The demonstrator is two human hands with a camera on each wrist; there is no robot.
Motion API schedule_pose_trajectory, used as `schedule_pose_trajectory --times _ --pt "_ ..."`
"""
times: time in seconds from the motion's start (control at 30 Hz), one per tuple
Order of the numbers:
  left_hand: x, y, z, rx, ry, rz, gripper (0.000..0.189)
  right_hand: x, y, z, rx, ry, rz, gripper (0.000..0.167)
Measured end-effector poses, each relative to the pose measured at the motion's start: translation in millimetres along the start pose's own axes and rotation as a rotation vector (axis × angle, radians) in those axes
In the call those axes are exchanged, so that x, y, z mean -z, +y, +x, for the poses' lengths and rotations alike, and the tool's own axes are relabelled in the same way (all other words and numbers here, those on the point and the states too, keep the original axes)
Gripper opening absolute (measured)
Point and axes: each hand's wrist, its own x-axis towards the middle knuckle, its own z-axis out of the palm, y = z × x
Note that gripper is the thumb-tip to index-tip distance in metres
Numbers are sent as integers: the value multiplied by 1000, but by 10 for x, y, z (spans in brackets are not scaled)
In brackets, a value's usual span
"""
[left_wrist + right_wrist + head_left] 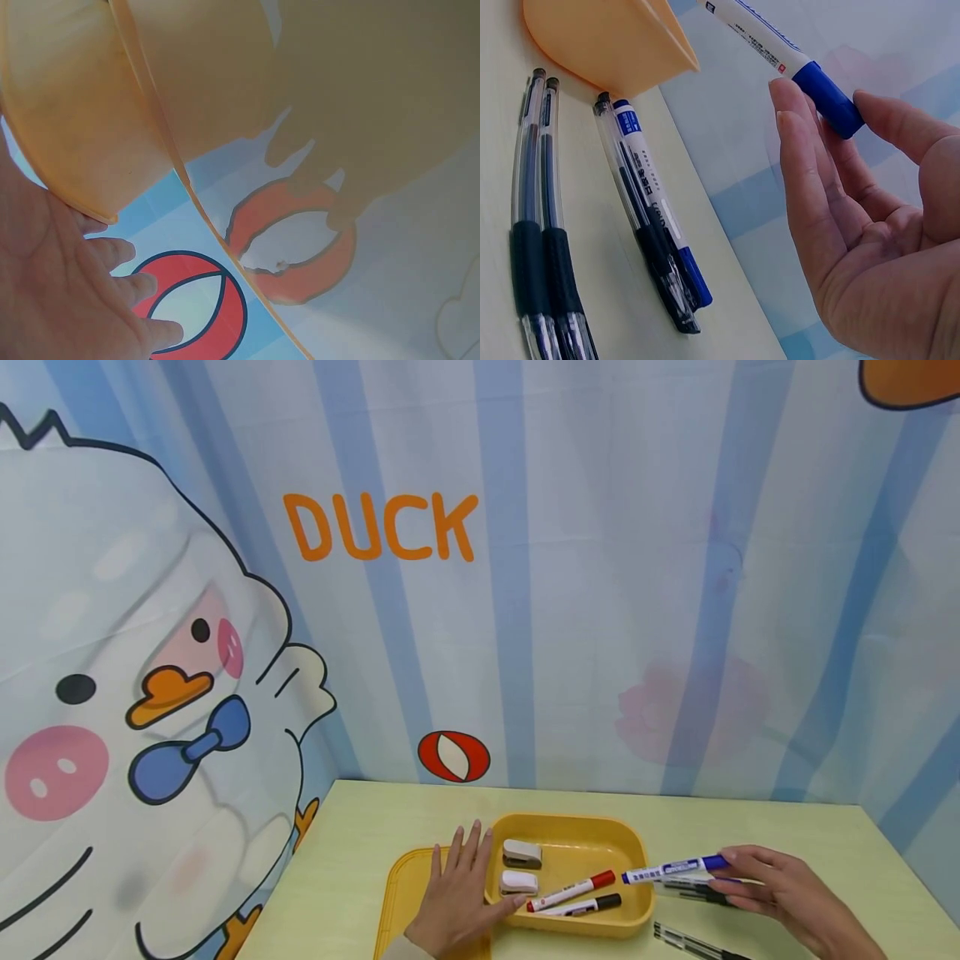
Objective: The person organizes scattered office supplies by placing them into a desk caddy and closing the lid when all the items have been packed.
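My right hand [787, 893] pinches a blue-capped whiteboard marker [675, 869] by its cap, with the other end over the right rim of the yellow tray [630, 920]. In the right wrist view, thumb and fingertips meet on the blue cap [829, 100]. My left hand [453, 893] lies with straight fingers spread along the tray's left side, its thumb over the near-left rim. Inside the tray are a red marker [572, 891], a black-capped marker [581, 906] and two small staplers, one grey-white [522, 853], the other white [519, 883].
A flat yellow lid [397, 893] lies under my left hand. Right of the tray, a clear pen [641, 202] lies beside another blue-capped marker [649, 176]. Two clear pens with black grips [544, 225] lie nearer. A printed duck curtain [600, 610] hangs behind the table [825, 835].
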Motion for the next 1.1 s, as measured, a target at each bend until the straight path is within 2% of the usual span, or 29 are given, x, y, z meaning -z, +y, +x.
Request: schedule_pose_trajectory --times 0.13,0.37,0.67,0.97,1.1 --pt "2 1 1 -3 3 -1 102 -51 -19 25 6 -28 -23 48" --pt "7 -2 -4 -10 4 -12 102 -203 -46 90 2 23 -77 48" --pt "3 -3 -2 -17 8 -16 101 -344 -77 113 13 13 -87 51" --pt "-1 -8 7 -12 5 -8 101 -387 -61 146 34 -84 -83 44" --pt "-3 -8 8 -3 -3 -2 102 -427 -67 153 37 -103 -83 46"
